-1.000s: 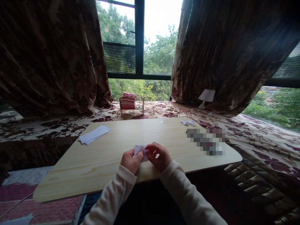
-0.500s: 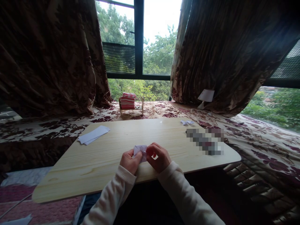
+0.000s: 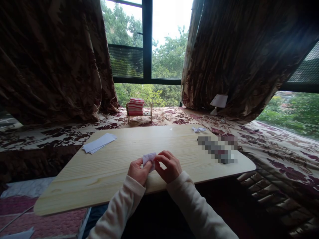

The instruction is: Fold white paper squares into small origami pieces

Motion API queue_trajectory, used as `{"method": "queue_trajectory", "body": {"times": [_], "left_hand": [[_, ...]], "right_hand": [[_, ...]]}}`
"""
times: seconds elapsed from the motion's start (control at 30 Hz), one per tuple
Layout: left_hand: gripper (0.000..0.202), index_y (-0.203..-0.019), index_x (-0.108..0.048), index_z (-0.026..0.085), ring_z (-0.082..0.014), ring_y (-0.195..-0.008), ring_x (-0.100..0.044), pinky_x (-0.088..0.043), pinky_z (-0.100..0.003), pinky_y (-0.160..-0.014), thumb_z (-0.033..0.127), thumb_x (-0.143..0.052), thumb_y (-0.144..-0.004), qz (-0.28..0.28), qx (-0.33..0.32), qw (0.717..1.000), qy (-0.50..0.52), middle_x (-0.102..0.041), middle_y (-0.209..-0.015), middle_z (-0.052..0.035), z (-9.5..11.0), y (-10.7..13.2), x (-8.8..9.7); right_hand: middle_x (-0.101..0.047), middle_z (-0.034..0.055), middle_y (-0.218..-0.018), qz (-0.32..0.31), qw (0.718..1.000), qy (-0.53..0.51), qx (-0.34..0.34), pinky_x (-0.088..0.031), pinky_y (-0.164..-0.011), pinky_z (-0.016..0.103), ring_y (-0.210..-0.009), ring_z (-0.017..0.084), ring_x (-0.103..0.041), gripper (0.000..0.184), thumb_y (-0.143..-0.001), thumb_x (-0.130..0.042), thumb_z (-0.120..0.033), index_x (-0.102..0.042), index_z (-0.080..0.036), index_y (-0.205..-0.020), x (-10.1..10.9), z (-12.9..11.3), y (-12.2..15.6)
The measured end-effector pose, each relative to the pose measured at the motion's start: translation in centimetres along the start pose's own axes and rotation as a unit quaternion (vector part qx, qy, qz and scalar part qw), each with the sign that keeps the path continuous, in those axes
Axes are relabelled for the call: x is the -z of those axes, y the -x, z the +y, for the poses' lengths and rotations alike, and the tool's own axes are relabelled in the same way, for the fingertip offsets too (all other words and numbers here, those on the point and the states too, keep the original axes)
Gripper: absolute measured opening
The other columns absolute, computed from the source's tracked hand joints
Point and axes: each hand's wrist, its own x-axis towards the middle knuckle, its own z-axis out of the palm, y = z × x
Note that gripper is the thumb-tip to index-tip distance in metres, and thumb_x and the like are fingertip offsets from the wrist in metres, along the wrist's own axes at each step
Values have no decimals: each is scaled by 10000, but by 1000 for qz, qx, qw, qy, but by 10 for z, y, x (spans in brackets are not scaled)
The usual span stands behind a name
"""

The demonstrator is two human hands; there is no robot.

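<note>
Over the near edge of the wooden table [image 3: 99, 179], a small folded piece of white paper [image 3: 149, 157] is held up between both hands. My left hand [image 3: 138, 171] grips it, thumb pressed on its front. At the paper's right edge, my right hand [image 3: 169, 167] pinches with thumb and forefinger, its other fingers curled. The fingertips partly cover the paper, so its exact folds are hard to make out.
A stack of white paper strips [image 3: 99, 143] lies at the table's left. Small folded papers [image 3: 198, 129] rest at the back right, near a pixelated patch [image 3: 216, 151]. Behind stand a little rack [image 3: 151, 113] with striped cloths [image 3: 136, 107] and a lamp [image 3: 219, 101].
The paper has tilted slightly between the hands. My right thumb and forefinger have shifted at its right edge, and the gap between them has changed shape.
</note>
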Motion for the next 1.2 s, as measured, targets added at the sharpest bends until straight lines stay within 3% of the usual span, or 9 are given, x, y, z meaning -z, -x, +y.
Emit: {"method": "queue_trajectory", "body": {"times": [0.27,0.57,0.77,0.97,1.2], "left_hand": [[243,-808,-706,117,-150,-602,-575,-431,-212,-556,263,-558,-681,-5,-7,1000,9,-661,-625,-2,-3,-1,2],[285,-751,-691,100,-161,-603,-579,-436,-227,-553,354,-573,-697,-5,-1,1000,20,-668,-646,-36,-9,-2,2],[295,-779,-687,99,-162,-625,-575,-438,-235,-580,355,-560,-707,-9,5,999,32,-670,-672,-52,-4,-2,2],[280,-639,-654,98,-128,-539,-521,-410,-223,-538,339,-532,-715,-10,12,999,42,-621,-576,-31,3,1,2],[296,-656,-658,97,-126,-534,-523,-402,-215,-516,373,-560,-700,-4,13,999,40,-609,-560,-19,2,1,2]], "right_hand": [[-576,18,-729,-13,1000,-3,-4,-420,-630,231,-718,136,-509,159,-724,-491,-91,-599,-204,-754,0,-3,0],[-576,14,-716,-16,1000,-12,6,-409,-608,226,-693,130,-501,155,-725,-492,-90,-591,-206,-751,-1,-2,1],[-569,7,-714,-25,1000,-18,-7,-389,-563,208,-646,114,-485,148,-731,-482,-90,-573,-204,-750,-1,-1,1],[-555,3,-697,-26,999,-30,-11,-390,-564,204,-640,110,-480,147,-728,-468,-87,-562,-200,-733,-1,-1,2],[-551,6,-697,-33,999,-33,-12,-396,-565,209,-648,115,-483,145,-729,-476,-98,-574,-203,-747,0,-2,2]]}}
